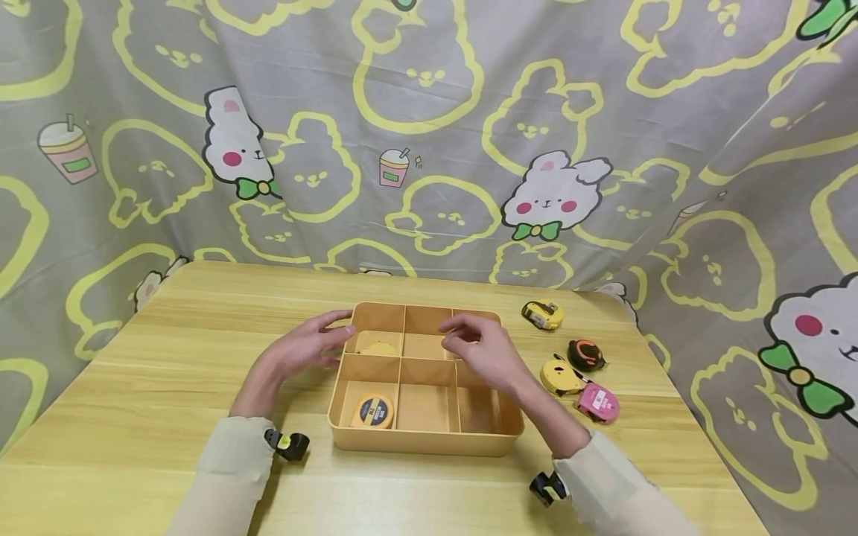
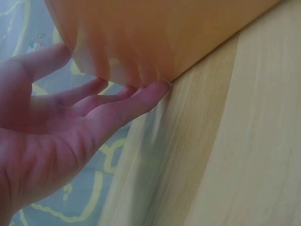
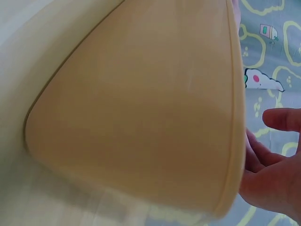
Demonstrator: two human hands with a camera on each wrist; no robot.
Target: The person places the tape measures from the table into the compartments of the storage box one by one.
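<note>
An orange divided box [image 1: 429, 442] stands on the wooden table. My left hand [image 1: 311, 344] rests with its fingertips against the box's left wall; in the left wrist view the fingers are spread and fairly straight. My right hand [image 1: 485, 353] is over the back right part of the box, fingers bent downward. In the right wrist view its thumb stands apart from the fingers, which are partly hidden behind the box wall; I see nothing held. An orange tape measure [image 1: 373, 412] with a dark label lies in the front left compartment. A yellow tape measure [image 1: 379, 348] shows partly in the back left one.
Right of the box lie a yellow-and-black tape measure [image 1: 544, 314], a black-and-orange tape measure [image 1: 586, 355], a yellow tape measure [image 1: 560, 377] and a pink tape measure [image 1: 599, 403]. A patterned curtain [image 1: 429, 208] hangs behind the table [image 1: 221, 320].
</note>
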